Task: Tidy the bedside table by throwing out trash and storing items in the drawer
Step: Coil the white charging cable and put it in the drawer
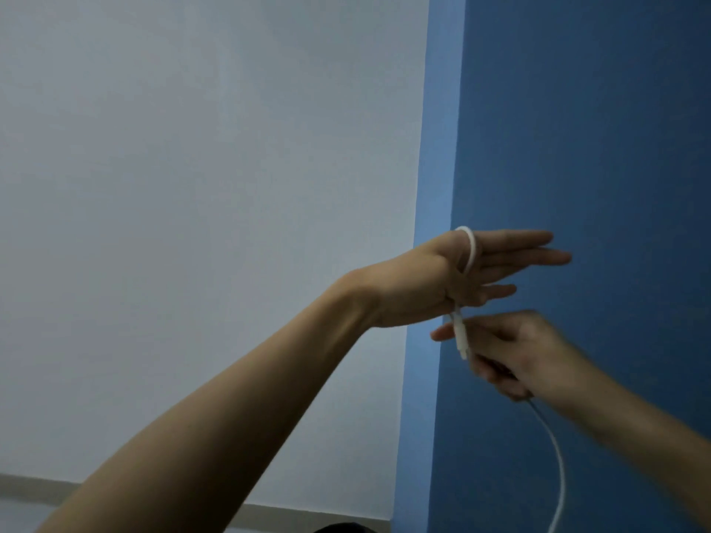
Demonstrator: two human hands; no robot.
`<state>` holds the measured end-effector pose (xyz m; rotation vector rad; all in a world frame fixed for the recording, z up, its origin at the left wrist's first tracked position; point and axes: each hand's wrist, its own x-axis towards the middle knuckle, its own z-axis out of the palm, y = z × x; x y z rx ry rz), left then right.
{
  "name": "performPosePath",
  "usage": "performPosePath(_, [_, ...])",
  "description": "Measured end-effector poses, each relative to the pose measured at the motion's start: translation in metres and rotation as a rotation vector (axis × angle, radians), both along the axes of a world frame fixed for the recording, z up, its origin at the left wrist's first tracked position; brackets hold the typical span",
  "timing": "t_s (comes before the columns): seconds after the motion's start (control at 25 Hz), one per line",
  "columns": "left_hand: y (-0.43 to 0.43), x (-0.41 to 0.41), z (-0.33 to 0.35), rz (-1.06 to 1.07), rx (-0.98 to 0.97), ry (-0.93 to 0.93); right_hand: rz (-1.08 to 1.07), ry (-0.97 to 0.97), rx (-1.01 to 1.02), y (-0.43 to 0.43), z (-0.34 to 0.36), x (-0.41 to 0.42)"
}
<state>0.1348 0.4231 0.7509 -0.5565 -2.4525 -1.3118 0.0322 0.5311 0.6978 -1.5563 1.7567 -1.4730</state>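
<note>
**Cable being wound round the left hand**

The left hand (454,278) is held up with its fingers (538,255) straight and pointing to the right, released, not curled. One white cable (471,250) makes a loop round this hand near the base of the fingers. Its plug end (460,334) hangs just below the palm, with its long axis nearly upright.

The right hand (519,353) is just under the left one. Its fingers are curled and appear to grip the cable beside the plug; blur hides the exact pinch. From this hand the free part of the cable runs down and leaves the view at the bottom.

I judge the next turn must pass up and over the straight left fingers, and the right hand is the nearer one to lead it.

Count: one cable, one loop, two hands. The table and the drawer are not in view.
</note>
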Motion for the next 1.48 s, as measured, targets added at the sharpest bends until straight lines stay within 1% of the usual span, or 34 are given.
performPosePath(0.08, [-0.008, 0.003, -0.001, 0.056, -0.024, -0.029, 0.018, 0.132, 0.045, 0.004, -0.003, 0.005])
performPosePath(0.2, [-0.015, 0.004, -0.005, 0.173, -0.069, -0.06, 0.014, 0.301, 0.195, 0.016, 0.001, 0.012])
performPosePath(0.28, [-0.016, 0.003, -0.01, 0.216, -0.131, -0.088, -0.062, 0.505, 0.212, 0.03, 0.008, 0.018])
performPosePath(0.36, [-0.012, 0.001, -0.018, 0.23, -0.186, -0.097, -0.136, 0.74, 0.106, 0.038, 0.015, 0.026])
performPosePath(0.4, [-0.009, 0.0, -0.021, 0.226, -0.197, -0.079, -0.17, 0.815, 0.019, 0.04, 0.018, 0.028])
performPosePath(0.48, [-0.003, 0.0, -0.025, 0.19, -0.169, -0.039, -0.182, 0.885, -0.102, 0.042, 0.024, 0.032])
performPosePath(0.52, [-0.001, 0.0, -0.025, 0.17, -0.125, -0.027, -0.148, 0.9, -0.1, 0.043, 0.025, 0.034])
performPosePath(0.64, [0.001, -0.003, -0.024, 0.099, 0.055, -0.019, -0.032, 0.904, 0.017, 0.043, 0.022, 0.038])
performPosePath(0.68, [0.001, -0.003, -0.024, 0.077, 0.093, -0.023, -0.022, 0.921, 0.0, 0.043, 0.022, 0.037])
performPosePath(0.72, [0.001, -0.003, -0.025, 0.073, 0.113, -0.025, -0.03, 0.963, -0.058, 0.044, 0.024, 0.035])
performPosePath(0.8, [0.002, 0.0, -0.028, 0.049, 0.112, -0.05, -0.117, 1.091, -0.233, 0.047, 0.035, 0.028])
performPosePath(0.84, [0.004, 0.003, -0.03, -0.002, 0.11, -0.083, -0.165, 1.159, -0.324, 0.048, 0.041, 0.024])
performPosePath(0.92, [0.007, 0.006, -0.034, -0.083, 0.15, -0.111, -0.196, 1.258, -0.471, 0.046, 0.051, 0.017])
performPosePath(1.0, [0.01, 0.006, -0.036, -0.123, 0.269, -0.09, -0.227, 1.296, -0.591, 0.041, 0.058, 0.007])
performPosePath(1.08, [0.012, 0.007, -0.038, -0.172, 0.347, -0.096, -0.235, 1.297, -0.655, 0.034, 0.062, -0.004])
performPosePath(1.12, [0.011, 0.007, -0.038, -0.181, 0.344, -0.113, -0.218, 1.291, -0.687, 0.031, 0.062, -0.008])
performPosePath(1.28, [0.013, 0.013, -0.035, -0.168, 0.178, -0.2, -0.192, 1.349, -0.866, 0.016, 0.053, -0.021])
performPosePath(1.36, [0.018, 0.014, -0.034, -0.154, 0.194, -0.211, -0.181, 1.283, -0.919, 0.013, 0.048, -0.023])
performPosePath(1.48, [0.021, 0.012, -0.033, -0.186, 0.335, -0.23, -0.141, 1.164, -0.912, 0.011, 0.048, -0.022])
